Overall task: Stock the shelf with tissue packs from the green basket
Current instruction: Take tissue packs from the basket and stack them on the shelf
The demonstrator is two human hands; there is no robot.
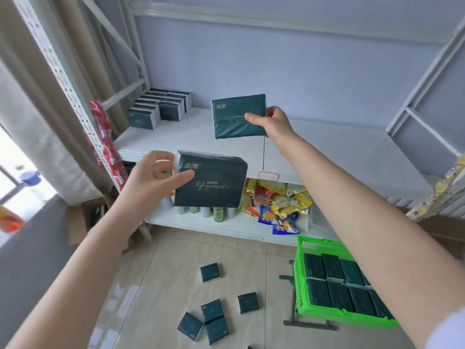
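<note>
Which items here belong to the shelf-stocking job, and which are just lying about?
Job: left hand with tissue pack; right hand with second pack; green basket; stocked row; shelf.

Bystanders: snack bags; bottles; cardboard box.

I see dark green tissue packs point(210, 180) with gold lettering, a bright green basket point(302, 285), a white shelf point(196, 137).

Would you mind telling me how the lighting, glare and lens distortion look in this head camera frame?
Head view: daylight from the window on the left blows out that edge; a glossy reflection sits on the floor tiles; the wide-angle lens bows the shelf uprights and stretches both forearms; the gold print on the tissue pack in the left hand stays readable, while the right hand pack's is softer.
</note>
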